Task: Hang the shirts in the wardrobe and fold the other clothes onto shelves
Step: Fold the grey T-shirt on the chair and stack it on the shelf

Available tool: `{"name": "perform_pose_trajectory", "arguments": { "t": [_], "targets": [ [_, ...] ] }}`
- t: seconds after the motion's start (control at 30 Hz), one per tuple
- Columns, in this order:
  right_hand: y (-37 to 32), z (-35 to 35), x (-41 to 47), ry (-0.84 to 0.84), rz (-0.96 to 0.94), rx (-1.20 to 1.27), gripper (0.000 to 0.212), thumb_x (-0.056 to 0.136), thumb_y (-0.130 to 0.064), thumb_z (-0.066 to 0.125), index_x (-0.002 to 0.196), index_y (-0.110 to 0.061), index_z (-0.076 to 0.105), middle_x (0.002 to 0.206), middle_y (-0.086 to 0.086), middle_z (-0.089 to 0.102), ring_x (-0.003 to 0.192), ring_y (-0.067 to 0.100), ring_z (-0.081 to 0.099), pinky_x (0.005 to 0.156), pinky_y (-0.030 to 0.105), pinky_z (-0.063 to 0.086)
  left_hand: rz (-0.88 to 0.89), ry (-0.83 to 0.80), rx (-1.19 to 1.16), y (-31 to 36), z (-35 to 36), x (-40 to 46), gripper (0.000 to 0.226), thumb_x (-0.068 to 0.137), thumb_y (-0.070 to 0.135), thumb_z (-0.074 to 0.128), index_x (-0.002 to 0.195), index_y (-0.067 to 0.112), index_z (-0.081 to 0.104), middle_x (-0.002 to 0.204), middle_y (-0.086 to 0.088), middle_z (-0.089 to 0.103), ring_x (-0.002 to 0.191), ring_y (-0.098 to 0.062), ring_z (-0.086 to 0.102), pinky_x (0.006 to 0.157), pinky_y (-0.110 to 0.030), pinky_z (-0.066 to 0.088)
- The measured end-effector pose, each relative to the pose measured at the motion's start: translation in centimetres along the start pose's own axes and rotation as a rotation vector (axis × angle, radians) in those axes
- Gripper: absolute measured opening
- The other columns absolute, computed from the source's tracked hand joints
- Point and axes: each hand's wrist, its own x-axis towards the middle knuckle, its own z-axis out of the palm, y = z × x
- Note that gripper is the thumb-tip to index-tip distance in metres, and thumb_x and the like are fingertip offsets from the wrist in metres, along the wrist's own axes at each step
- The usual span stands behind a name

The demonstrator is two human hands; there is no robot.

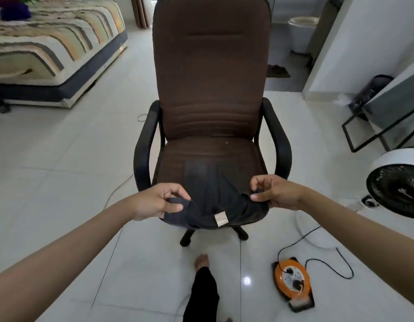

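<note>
Looking down, I see the brown office chair (210,94) with a dark garment (208,194) spread on its seat, long axis running from the seat's middle toward the front edge, its collar end with the pale label (221,220) hanging over that edge toward me. My left hand (155,201) pinches the cloth at the front left corner. My right hand (274,192) pinches it at the front right corner.

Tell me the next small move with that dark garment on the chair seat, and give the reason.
Probably lift it straight up off the seat. The left hand and right hand each pinch an edge of the dark garment, which lies spread on the brown chair with its label at the near edge. Raised, it would hang open, showing whether to hang or fold it.
</note>
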Motion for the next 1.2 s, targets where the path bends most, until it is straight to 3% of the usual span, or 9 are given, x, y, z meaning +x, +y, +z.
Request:
{"name": "perform_pose_trajectory", "arguments": {
  "t": [0.1,0.27,0.53,0.67,0.8,0.9,1.07,1.2],
  "targets": [
    [4.6,1.6,0.1,-0.041,0.082,0.021,0.021,0.087,0.01,0.055,0.079,-0.008,0.049,0.064,-0.003,0.057,0.058,0.007,0.058,0.048,0.019,0.047,-0.093,-0.043,0.008,-3.8,2.6,-0.8,0.017,0.074,0.021,0.071,0.09,0.025,0.067,0.088,-0.011,0.054,0.08,-0.026,0.046,0.071,-0.039,0.037],
    [9.4,2.9,1.6,-0.047,0.184,0.1,0.021,0.086,0.01,0.056,0.08,-0.009,0.051,0.073,0.001,0.059,0.065,0.009,0.06,0.051,0.02,0.048,-0.218,-0.086,0.007,-7.4,4.4,0.1,0.017,0.089,-0.002,0.057,0.099,0.011,0.059,0.078,-0.002,0.063,0.063,-0.007,0.058,0.054,-0.02,0.045],
    [9.6,-0.5,7.2,0.158,0.168,0.066,0.018,0.085,0.005,0.062,0.08,-0.012,0.056,0.081,0.004,0.059,0.078,0.017,0.057,0.064,0.03,0.047,-0.16,0.046,-0.025,-7.1,-0.7,7.2,0.016,0.087,0.0,0.061,0.096,0.014,0.061,0.096,-0.003,0.067,0.086,-0.016,0.062,0.071,-0.029,0.051],
    [7.5,-4.2,11.9,0.301,0.133,0.08,0.018,0.087,0.004,0.059,0.081,-0.013,0.056,0.081,0.003,0.058,0.078,0.016,0.057,0.058,0.025,0.05,-0.138,0.15,0.008,-5.5,-5.4,13.8,0.018,0.085,-0.001,0.063,0.093,0.016,0.062,0.1,-0.002,0.066,0.096,-0.019,0.063,0.081,-0.035,0.053],
    [5.3,-8.7,17.9,0.441,0.12,-0.019,0.021,0.089,0.003,0.059,0.078,-0.015,0.054,0.078,0.001,0.056,0.072,0.012,0.053,0.059,0.027,0.045,-0.093,0.255,0.013,-4.5,-9.9,20.9,0.021,0.083,-0.004,0.064,0.087,0.016,0.06,0.092,-0.002,0.067,0.087,-0.015,0.063,0.071,-0.023,0.055],
    [4.8,-11.8,22.6,0.496,0.13,-0.113,0.023,0.089,0.003,0.06,0.076,-0.016,0.054,0.075,0.001,0.056,0.068,0.009,0.053,0.053,0.02,0.047,-0.082,0.255,0.119,-5.0,-13.0,26.2,0.025,0.08,-0.005,0.067,0.085,0.019,0.061,0.086,-0.003,0.067,0.078,-0.013,0.064,0.061,-0.018,0.053],
    [7.2,-16.1,30.2,0.526,0.146,-0.286,0.019,0.086,0.002,0.064,0.077,-0.013,0.058,0.069,0.003,0.056,0.061,0.012,0.052,0.042,0.014,0.043,-0.108,0.192,0.332,-7.7,-16.7,33.9,0.024,0.077,-0.007,0.07,0.087,0.014,0.063,0.084,-0.016,0.066,0.078,-0.025,0.064,0.073,-0.036,0.054],
    [10.1,-18.2,34.6,0.564,0.137,-0.397,0.025,0.081,0.0,0.071,0.071,-0.019,0.058,0.068,-0.005,0.057,0.059,0.0,0.053,0.046,0.006,0.039,-0.116,0.22,0.423,-9.9,-17.9,38.1,0.02,0.073,-0.004,0.074,0.085,0.01,0.065,0.081,-0.01,0.065,0.072,-0.02,0.062,0.069,-0.032,0.052]
  ]
}}
